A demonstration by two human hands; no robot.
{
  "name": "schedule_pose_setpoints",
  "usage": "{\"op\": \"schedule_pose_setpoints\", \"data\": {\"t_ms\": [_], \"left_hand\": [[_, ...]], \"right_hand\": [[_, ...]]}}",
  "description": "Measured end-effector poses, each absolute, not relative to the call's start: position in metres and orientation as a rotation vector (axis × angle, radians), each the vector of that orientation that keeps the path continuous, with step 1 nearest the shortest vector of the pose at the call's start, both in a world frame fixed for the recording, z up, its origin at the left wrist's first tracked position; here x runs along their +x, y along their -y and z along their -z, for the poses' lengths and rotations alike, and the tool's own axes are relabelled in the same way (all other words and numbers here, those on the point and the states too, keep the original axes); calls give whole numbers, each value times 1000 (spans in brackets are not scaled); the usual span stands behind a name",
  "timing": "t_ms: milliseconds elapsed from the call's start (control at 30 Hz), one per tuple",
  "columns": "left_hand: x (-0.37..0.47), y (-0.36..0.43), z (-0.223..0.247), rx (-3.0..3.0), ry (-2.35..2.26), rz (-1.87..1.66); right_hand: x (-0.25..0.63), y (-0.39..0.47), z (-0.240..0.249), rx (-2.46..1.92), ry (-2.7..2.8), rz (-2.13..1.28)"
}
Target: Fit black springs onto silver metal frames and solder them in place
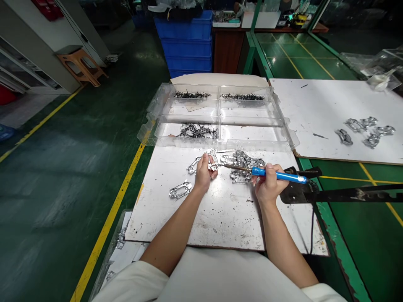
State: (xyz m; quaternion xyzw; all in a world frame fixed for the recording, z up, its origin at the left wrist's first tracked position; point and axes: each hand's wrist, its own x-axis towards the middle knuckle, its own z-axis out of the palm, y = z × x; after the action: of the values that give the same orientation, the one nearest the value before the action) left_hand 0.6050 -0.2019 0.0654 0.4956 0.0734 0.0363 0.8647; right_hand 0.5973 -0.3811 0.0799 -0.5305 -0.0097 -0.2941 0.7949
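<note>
Blue-handled soldering iron (296, 178), gripped in the right hand (267, 191), is pointing its tip at a silvery metal frame (213, 156), which the left hand (203, 176) is pinching above the white board (220, 226), apparently for steadiness, beside piled frames (241, 159).

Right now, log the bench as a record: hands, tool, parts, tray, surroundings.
left hand: holds silver part
right hand: grips blue-handled tool
tool tip: points left, at or very near the held part; contact unclear
loose parts: silver pile beyond the tool; separate silver frame left of the left forearm
tray: clear, divided; black wiry pieces in near-left and both far compartments
right-hand board: more silver parts
background: stacked blue crates, stool
</note>
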Motion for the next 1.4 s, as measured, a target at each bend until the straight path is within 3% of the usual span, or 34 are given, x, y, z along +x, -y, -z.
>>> {"op": "schedule_pose_setpoints", "data": {"t_ms": [567, 767, 900, 1033, 1133, 1233, 1400], "left_hand": [[603, 200, -70, 1139, -167, -95], [593, 178, -99, 2027, -12, -356], [595, 159, -119, 2644, -135, -170], [598, 146, -139, 2811, -204, 137], [601, 153, -151, 2830, -230, 2], [607, 178, -147, 2763, 53, -108], [619, 218, -109, 2669, 391, 66]], "right_hand": [[597, 382, -81, -1133, 22, 649], [602, 392, -86, -999, -41, 773], [604, 395, -90, -953, -135, 810], [604, 395, -92, -942, -176, 807], [604, 395, -92, -931, -205, 786], [604, 396, -93, -905, -219, 786], [604, 398, -93, -892, -237, 815]]}}
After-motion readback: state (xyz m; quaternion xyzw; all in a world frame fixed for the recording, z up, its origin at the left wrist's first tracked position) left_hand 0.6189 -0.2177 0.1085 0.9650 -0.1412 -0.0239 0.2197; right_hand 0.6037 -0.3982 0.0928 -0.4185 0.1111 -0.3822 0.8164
